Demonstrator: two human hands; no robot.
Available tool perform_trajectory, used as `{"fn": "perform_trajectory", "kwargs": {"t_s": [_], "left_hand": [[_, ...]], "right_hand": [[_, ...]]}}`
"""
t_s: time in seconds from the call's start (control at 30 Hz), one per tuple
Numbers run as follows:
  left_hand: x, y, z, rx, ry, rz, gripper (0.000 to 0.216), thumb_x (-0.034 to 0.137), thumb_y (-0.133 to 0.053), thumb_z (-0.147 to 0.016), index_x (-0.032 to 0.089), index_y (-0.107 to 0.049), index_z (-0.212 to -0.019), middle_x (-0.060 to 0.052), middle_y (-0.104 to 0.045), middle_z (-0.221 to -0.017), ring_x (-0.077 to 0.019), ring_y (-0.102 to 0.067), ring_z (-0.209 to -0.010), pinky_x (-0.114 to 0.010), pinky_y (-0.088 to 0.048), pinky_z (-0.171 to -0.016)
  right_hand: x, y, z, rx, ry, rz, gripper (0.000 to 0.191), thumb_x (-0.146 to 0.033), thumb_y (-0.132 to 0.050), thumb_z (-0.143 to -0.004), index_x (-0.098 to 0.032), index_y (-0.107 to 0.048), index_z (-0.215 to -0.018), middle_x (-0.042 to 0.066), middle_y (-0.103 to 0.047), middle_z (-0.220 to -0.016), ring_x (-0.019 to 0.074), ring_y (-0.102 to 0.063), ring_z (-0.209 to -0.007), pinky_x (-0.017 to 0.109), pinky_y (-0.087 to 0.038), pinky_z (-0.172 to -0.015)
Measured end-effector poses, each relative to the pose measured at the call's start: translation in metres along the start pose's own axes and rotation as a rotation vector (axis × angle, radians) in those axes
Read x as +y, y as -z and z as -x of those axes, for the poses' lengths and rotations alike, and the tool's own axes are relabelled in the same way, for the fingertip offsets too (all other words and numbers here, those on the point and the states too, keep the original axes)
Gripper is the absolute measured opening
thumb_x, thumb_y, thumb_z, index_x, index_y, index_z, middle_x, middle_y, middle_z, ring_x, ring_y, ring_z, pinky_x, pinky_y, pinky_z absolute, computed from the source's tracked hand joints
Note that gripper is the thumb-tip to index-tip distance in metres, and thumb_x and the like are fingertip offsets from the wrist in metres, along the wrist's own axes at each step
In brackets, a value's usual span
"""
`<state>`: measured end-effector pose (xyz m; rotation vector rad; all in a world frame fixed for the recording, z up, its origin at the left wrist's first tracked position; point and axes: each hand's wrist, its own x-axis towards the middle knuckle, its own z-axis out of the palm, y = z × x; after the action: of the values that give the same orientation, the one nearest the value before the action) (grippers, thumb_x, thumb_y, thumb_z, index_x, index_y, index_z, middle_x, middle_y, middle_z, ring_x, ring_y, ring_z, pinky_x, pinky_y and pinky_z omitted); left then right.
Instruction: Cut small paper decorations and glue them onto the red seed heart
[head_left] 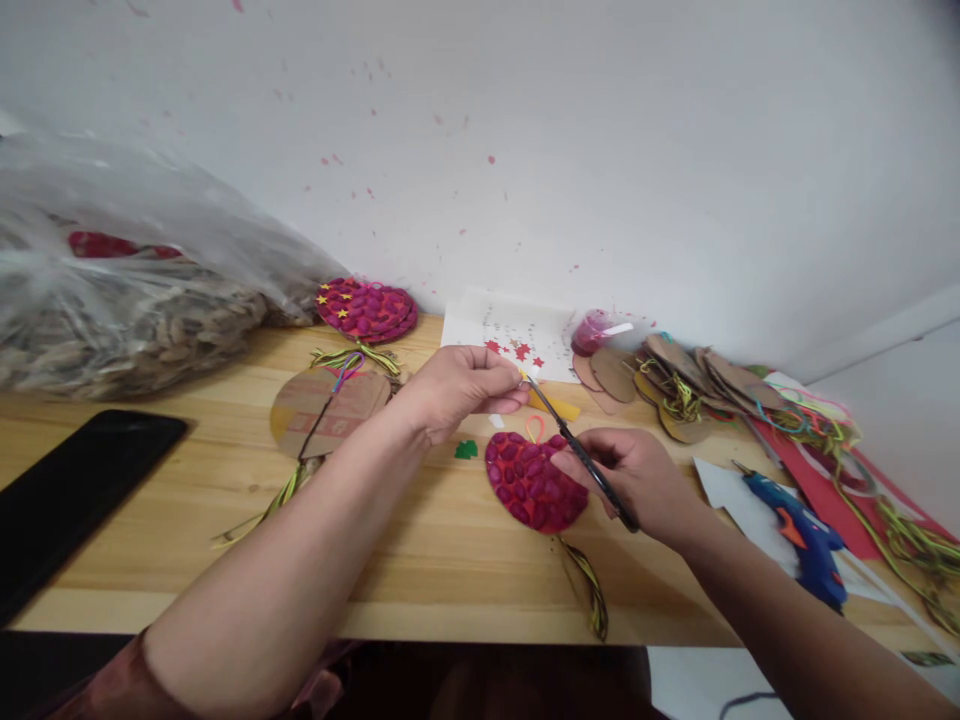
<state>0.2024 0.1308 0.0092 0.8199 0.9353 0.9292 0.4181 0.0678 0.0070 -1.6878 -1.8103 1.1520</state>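
Note:
My left hand [466, 388] pinches a small yellow piece [523, 375] between thumb and fingertips, above the middle of the table. My right hand [645, 485] is closed around black-handled scissors [564, 428], whose blades point at that yellow piece. Whether the blades touch it is too small to tell. Below the scissors lies a disc covered in dark red, seed-like lumps [534, 485], with an orange loop on top and a yellow-black tassel [589, 585]. A green cutout [466, 450] lies to its left. Behind it is a yellow strip [556, 405], partly hidden by the scissors.
Red star cutouts [523, 350] lie on white paper [472, 325]. At left are a phone [82, 500], a cardboard disc [326, 410], a stack of red discs [367, 310] and a plastic bag [135, 300]. A blue glue gun [799, 535] and cardboard pieces [697, 375] are at right.

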Motion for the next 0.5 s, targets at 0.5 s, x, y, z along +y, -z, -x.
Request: {"fn": "perform_trajectory", "kwargs": {"t_s": [0.5], "left_hand": [[0.0004,-0.0002,0.0008,-0.007,-0.010,0.010,0.014,0.006,-0.069,-0.080,0.010,-0.064,-0.068,-0.007,-0.072,-0.066,-0.0102,-0.068,-0.059,-0.020,-0.055,-0.064]], "right_hand": [[-0.0015,-0.0008,-0.0002,0.025,-0.014,0.014,0.043,-0.057,-0.074,-0.072,-0.017,-0.061,-0.062,-0.004,-0.045,-0.051,0.0088,-0.037,-0.045,0.023,-0.027,-0.042]]}}
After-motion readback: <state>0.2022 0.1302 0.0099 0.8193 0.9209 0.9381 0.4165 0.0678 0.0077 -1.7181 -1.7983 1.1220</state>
